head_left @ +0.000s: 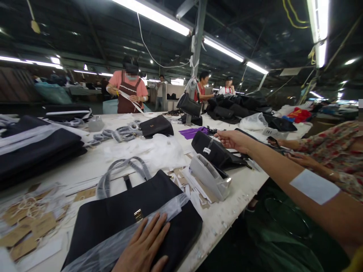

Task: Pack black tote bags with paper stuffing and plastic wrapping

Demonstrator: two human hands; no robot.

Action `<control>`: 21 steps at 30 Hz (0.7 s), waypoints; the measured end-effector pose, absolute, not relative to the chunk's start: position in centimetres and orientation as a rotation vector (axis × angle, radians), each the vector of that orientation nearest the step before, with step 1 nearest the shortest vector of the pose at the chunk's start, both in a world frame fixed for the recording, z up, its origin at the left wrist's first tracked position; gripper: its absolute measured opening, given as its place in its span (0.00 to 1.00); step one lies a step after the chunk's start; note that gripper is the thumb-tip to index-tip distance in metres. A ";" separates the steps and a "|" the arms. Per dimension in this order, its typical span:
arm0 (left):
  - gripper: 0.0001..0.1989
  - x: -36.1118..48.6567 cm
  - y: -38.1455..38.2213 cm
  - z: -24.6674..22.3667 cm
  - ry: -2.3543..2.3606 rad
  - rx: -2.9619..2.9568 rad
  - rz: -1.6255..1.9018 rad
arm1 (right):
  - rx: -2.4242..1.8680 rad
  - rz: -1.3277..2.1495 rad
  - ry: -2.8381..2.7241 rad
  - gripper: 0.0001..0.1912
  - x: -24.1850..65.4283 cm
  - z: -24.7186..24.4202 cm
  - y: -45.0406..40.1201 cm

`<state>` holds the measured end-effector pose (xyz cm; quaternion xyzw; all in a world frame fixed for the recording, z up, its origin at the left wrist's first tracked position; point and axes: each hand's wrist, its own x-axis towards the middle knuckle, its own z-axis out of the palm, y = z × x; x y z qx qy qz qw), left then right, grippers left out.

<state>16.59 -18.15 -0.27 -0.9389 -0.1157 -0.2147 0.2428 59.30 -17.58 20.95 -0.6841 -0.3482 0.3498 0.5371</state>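
Observation:
A black handbag (113, 215) lies on the white table with its wrapped handles (106, 177) towards the back and a gold clasp (138, 215) on its front. My left hand (146, 241) rests flat on it, fingers spread, over a strip of clear film (170, 209). Stretched out to the right, my right hand (231, 140) has its fingers pinched together above a smaller black bag (218, 155); what they hold is too small to make out. Just in front of that bag stands a grey tape dispenser (210, 177).
Brown tags (36, 226) lie at the left below stacked black bags (36, 147). Clear plastic (159, 151), purple sheets (191, 133) and a post (196, 56) are further back. Another person's hands (300, 158) are at the right; a person in an apron (129, 92) stands across the table.

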 end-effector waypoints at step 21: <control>0.32 16.6 -18.3 -0.6 -0.378 -2.719 -0.638 | -1.752 0.948 -0.653 0.08 60.7 17.0 -23.1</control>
